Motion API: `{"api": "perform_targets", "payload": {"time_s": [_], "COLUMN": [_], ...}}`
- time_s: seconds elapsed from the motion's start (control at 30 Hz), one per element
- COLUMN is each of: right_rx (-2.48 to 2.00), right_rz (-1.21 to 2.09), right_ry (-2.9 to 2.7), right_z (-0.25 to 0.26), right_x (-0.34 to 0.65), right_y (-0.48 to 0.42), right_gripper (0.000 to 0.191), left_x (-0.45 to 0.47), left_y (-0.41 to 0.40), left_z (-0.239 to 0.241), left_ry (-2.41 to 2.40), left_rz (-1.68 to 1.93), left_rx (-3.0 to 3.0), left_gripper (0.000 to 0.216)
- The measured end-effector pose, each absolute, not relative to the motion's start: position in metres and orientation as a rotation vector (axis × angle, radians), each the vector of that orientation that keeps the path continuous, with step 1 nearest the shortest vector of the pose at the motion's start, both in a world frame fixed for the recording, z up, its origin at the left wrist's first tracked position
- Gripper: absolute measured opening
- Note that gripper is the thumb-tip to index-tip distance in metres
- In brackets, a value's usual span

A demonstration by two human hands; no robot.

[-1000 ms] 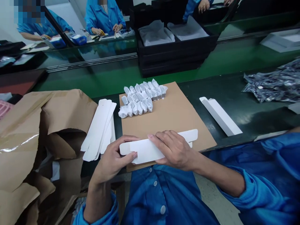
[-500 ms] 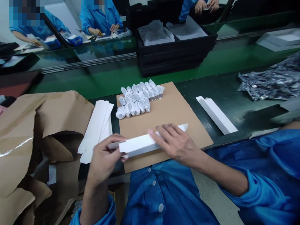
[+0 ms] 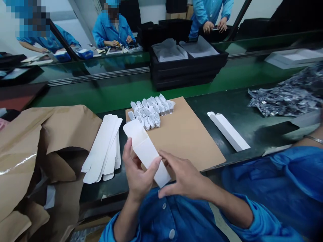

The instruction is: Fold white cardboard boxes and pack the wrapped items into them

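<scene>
A narrow white cardboard box is tilted in front of me, its upper end unfolded with the flap sticking up. My left hand is closed around its middle, thumb on the near face. Around the box's lower end my right hand has its fingers and thumb apart, the fingertips close to the side; whether they touch is hard to tell. Beneath lies a brown cardboard sheet with rows of small white wrapped items at its far left. Flat white carton blanks are stacked to the left.
Another white box lies right of the sheet. Farther right are clear plastic bags. Black trays stand at the back, and a torn brown carton at the left. Co-workers in blue sit opposite; a blue sleeve is at right.
The white box has swung from nearly level to a steep slant, its open end now up and away. My right hand has slid from its top to the lower end.
</scene>
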State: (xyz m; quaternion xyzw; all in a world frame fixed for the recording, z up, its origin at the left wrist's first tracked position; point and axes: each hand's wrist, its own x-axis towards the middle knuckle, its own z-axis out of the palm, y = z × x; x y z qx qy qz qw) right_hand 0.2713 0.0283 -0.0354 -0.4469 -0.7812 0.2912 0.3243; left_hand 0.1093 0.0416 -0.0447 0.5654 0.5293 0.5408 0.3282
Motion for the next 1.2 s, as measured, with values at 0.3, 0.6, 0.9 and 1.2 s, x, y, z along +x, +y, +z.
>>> {"api": "perform_targets", "payload": {"time_s": [0.3, 0.6, 0.9, 1.2], "right_rx": [-0.803, -0.962, -0.655, -0.699], "right_rz": [0.896, 1.081, 1.73, 1.723], "right_ry": [-1.889, -1.545, -1.327, -1.336], "right_z": [0.004, 0.018, 0.016, 0.013], "right_x": [0.268, 0.28, 0.265, 0.264], "right_y": [0.057, 0.066, 0.093, 0.084], "right_gripper": [0.038, 0.025, 0.026, 0.025], "left_x": [0.091, 0.074, 0.07, 0.077], "left_y": [0.036, 0.037, 0.037, 0.03], "left_z": [-0.031, -0.032, -0.033, -0.049], "left_ry": [1.18, 1.099, 1.092, 1.179], "left_rz": [1.36, 1.135, 1.083, 1.352], "left_rx": [1.77, 1.794, 1.908, 1.91], "left_gripper": [0.06, 0.048, 0.046, 0.088]}}
